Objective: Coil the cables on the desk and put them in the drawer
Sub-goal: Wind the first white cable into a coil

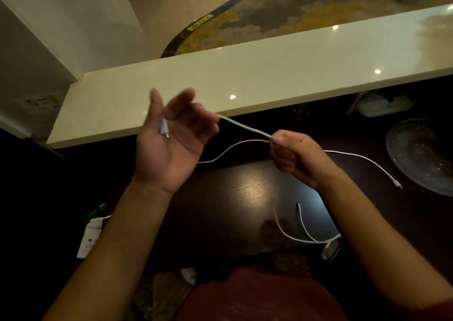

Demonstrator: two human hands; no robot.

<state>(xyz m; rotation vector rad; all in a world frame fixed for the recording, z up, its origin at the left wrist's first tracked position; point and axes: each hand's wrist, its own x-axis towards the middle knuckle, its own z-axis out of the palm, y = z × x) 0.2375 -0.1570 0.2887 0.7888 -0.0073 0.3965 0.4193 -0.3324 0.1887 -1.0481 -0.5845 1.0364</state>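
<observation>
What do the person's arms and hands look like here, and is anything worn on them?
Both forearms are bare up to the bottom edge of the picture, with no sleeve showing. The left hand and right hand wear no gloves, and no ring, watch or bracelet shows on either wrist. A dark red garment covers the body at the bottom of the view.

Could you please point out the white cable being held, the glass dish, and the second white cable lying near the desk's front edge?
white cable [245, 126], head view, on the taut stretch between the two hands.
glass dish [421, 154], head view, on its patterned inner surface.
second white cable [289, 235], head view, on its curved loop.
</observation>
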